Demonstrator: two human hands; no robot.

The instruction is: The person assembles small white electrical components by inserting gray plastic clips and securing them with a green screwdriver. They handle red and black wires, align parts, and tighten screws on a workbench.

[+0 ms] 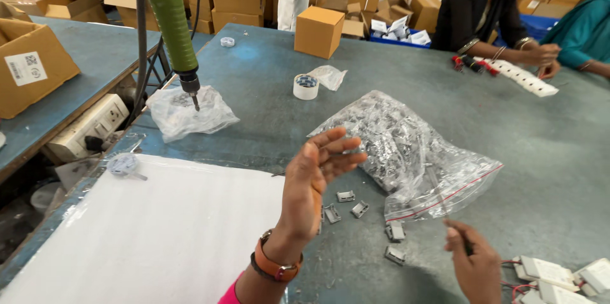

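My left hand [318, 177] is raised above the table with its fingers spread, palm turned right, holding nothing. An orange band sits on its wrist. My right hand [473, 267] is low at the bottom edge, fingers pinched on a small dark thin item, just below the mouth of a clear zip bag [406, 151] full of small grey metal parts. Several loose grey clips [359, 209] lie on the blue-grey table [267, 126] between my hands. White modules with red wires [546, 273] lie to the right of my right hand.
A white foam sheet [146, 234] covers the near left. A green powered screwdriver [168, 18] hangs over a small plastic bag [190, 113]. A tape roll [305, 86] and a cardboard box [319, 31] stand farther back. Two people [483, 5] handle a white strip [527, 78] at the far right.
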